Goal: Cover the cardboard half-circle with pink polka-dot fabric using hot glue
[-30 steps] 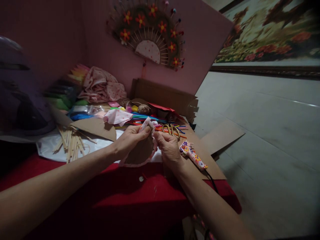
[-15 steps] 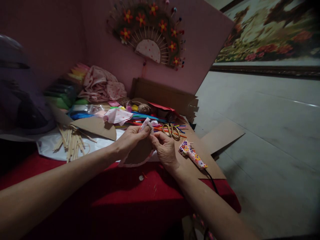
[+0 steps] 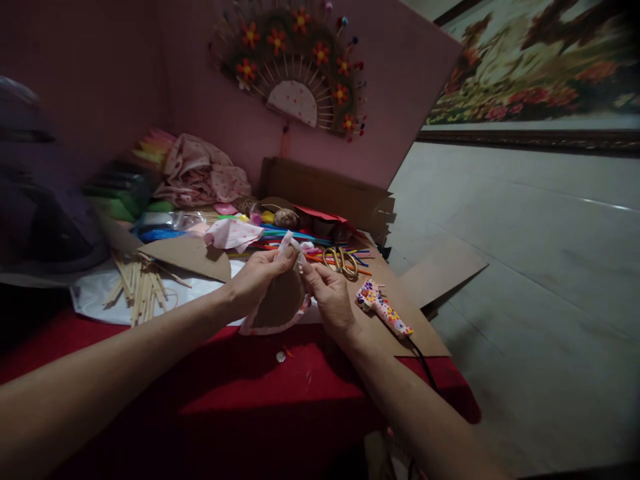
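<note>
A piece of brown cardboard with pale pink fabric folded over its curved edge is held up above the front of the table. My left hand pinches its upper corner, where a strip of the fabric sticks up past the thumb. On the right edge, my right hand is closed with thumb and fingertips on the fabric border. Just beyond my right hand lie gold-handled scissors. A flower-patterned glue gun rests to the right on a cardboard sheet.
Wooden sticks and a cardboard piece lie at left. Behind are colourful pipe cleaners, twine and crumpled pink cloth. A decorated fan hangs above. The red-covered table ends at right.
My right fingers have shifted slightly along the fabric edge, and the cardboard has tilted so more of its brown face shows. The whole view has moved a little.
</note>
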{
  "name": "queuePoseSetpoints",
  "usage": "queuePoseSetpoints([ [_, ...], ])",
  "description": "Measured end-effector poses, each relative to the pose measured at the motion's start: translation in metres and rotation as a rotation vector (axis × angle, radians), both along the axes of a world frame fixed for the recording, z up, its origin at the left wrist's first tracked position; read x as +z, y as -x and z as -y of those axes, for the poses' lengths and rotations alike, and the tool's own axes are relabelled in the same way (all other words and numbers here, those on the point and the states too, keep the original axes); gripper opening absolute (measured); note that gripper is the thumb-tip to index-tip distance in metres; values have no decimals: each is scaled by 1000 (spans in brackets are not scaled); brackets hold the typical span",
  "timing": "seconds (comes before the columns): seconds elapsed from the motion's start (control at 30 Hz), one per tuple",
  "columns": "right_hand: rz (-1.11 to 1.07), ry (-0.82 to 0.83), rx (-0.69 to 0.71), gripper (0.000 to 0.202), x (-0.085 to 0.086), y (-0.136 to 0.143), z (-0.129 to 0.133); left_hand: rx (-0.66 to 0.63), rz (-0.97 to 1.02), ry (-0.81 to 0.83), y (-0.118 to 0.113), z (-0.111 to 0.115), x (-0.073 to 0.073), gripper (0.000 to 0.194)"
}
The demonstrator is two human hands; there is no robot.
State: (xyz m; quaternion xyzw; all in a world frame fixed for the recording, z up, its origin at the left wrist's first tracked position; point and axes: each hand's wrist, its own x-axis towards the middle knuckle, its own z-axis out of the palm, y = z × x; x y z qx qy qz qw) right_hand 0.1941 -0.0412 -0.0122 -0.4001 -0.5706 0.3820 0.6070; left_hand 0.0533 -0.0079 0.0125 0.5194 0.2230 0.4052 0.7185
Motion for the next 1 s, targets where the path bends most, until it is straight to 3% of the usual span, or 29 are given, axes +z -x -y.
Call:
queuePoseSetpoints([
  [0.23,36,-9,-88,40,-1,0,1,-35,-1,-31,1,1,0,34],
  [0.37,56,-73,-178,40,0,0,1,75,-24,-72,2,-3,1,36],
  [0.5,100,-77,-237,44,3,-1,2,164,-21,-134,4,-8,1,27],
  [1.0,21,9,-266,45,-2,-1,0,87,-85,-116,1,-6,2,38],
])
